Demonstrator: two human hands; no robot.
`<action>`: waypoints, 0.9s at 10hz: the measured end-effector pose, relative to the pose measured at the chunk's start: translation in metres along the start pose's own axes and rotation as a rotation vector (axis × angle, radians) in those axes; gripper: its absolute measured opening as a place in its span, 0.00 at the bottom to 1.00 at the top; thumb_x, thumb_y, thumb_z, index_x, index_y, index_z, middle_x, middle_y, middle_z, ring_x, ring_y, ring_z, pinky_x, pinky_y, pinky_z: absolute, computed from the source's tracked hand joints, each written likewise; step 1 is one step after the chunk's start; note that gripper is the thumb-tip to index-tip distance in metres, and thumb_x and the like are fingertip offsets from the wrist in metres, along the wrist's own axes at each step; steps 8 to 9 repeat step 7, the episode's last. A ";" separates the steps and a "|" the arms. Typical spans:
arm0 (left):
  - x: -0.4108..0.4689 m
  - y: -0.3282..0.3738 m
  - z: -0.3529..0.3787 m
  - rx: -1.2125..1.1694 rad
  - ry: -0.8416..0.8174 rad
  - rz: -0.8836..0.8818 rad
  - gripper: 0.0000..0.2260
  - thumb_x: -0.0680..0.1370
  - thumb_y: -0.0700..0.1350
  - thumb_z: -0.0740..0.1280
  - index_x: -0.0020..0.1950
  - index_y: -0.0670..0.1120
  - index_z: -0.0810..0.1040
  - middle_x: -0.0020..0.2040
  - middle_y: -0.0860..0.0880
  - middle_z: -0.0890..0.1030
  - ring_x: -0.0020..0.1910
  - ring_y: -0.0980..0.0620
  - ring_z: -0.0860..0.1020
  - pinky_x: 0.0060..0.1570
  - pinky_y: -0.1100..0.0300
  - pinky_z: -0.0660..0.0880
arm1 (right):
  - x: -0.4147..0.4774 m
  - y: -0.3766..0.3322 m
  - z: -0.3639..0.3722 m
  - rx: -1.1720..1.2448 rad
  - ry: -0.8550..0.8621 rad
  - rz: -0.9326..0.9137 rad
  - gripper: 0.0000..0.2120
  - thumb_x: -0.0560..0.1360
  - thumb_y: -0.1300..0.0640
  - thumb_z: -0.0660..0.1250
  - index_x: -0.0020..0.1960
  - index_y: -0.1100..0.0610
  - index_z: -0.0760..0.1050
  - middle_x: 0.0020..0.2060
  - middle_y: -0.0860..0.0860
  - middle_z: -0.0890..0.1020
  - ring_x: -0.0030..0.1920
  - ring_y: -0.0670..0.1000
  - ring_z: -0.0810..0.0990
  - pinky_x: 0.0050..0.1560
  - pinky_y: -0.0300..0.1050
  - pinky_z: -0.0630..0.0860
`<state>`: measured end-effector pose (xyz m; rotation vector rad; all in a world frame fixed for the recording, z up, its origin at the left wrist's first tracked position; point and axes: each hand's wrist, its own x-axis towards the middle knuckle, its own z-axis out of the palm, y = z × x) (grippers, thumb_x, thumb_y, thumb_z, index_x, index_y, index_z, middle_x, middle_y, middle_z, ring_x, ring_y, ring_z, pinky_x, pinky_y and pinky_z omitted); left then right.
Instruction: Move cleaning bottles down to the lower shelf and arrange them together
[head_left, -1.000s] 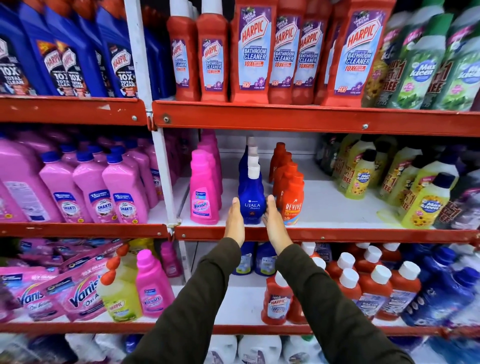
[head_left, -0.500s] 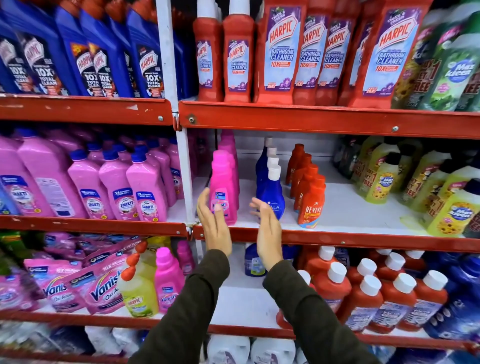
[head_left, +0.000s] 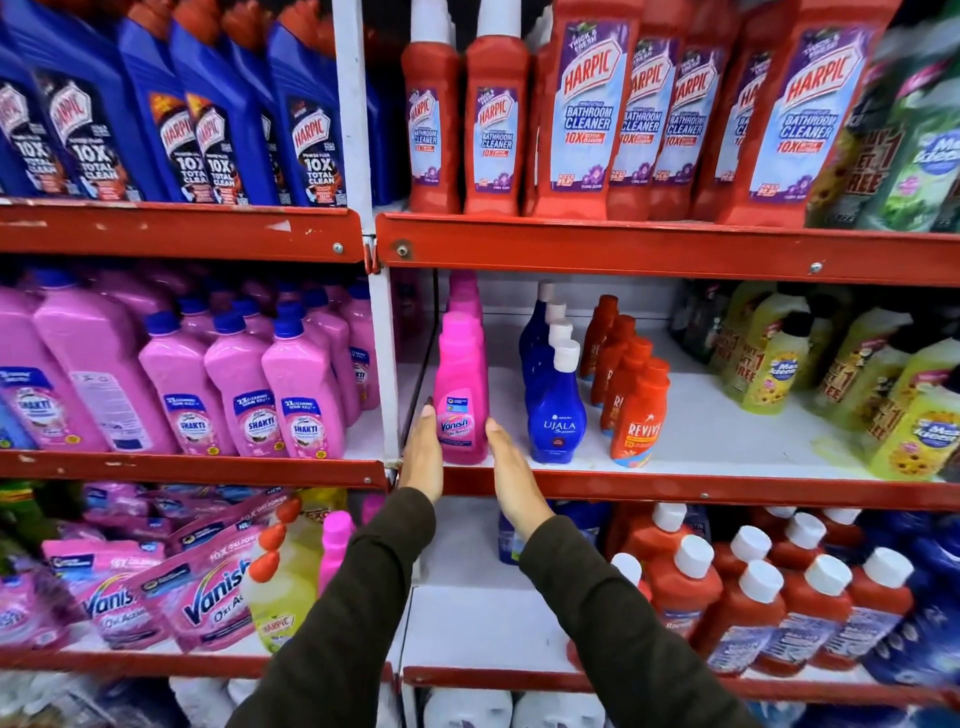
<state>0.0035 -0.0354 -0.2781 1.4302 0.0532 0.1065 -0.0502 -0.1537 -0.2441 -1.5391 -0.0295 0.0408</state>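
A row of pink Vanish bottles (head_left: 460, 395) stands at the left end of the middle shelf (head_left: 675, 488). My left hand (head_left: 423, 454) lies flat against the front bottle's left side. My right hand (head_left: 511, 478) lies flat against its right side, palms facing each other, fingers straight. The bottle stands upright on the shelf. To its right stand a row of blue Ujala bottles (head_left: 556, 415) and a row of orange Revive bottles (head_left: 636, 421). The lower shelf (head_left: 467, 613) shows below, partly hidden by my sleeves.
The lower shelf holds red white-capped bottles (head_left: 743, 613) at right and a blue bottle (head_left: 506, 540) at the back. Yellow-green bottles (head_left: 779, 369) fill the middle shelf's right. A white upright post (head_left: 384, 364) divides the bays. Vanish pouches (head_left: 208, 597) lie lower left.
Both hands moved left from the blue Ujala bottle to either side of the front pink Vanish bottle, closing in on it. The view also shifted left.
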 end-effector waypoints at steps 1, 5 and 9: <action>0.009 -0.010 -0.003 0.032 0.001 0.014 0.51 0.68 0.82 0.56 0.81 0.51 0.66 0.77 0.47 0.73 0.75 0.50 0.72 0.78 0.44 0.66 | 0.000 -0.001 -0.002 -0.036 0.011 0.001 0.30 0.80 0.38 0.55 0.78 0.51 0.63 0.75 0.51 0.71 0.74 0.49 0.70 0.77 0.54 0.65; 0.007 -0.014 -0.004 0.078 0.008 -0.038 0.59 0.59 0.88 0.54 0.81 0.51 0.66 0.77 0.45 0.72 0.76 0.48 0.71 0.78 0.43 0.65 | -0.006 -0.008 -0.001 -0.103 -0.010 0.014 0.35 0.76 0.34 0.56 0.78 0.49 0.61 0.75 0.50 0.71 0.72 0.49 0.72 0.76 0.52 0.67; -0.056 0.037 0.022 0.278 0.136 0.230 0.28 0.87 0.58 0.50 0.85 0.49 0.50 0.86 0.49 0.53 0.84 0.50 0.54 0.83 0.47 0.54 | -0.029 -0.034 -0.016 -0.010 0.218 -0.259 0.22 0.84 0.48 0.56 0.76 0.52 0.65 0.74 0.49 0.71 0.72 0.46 0.71 0.67 0.34 0.71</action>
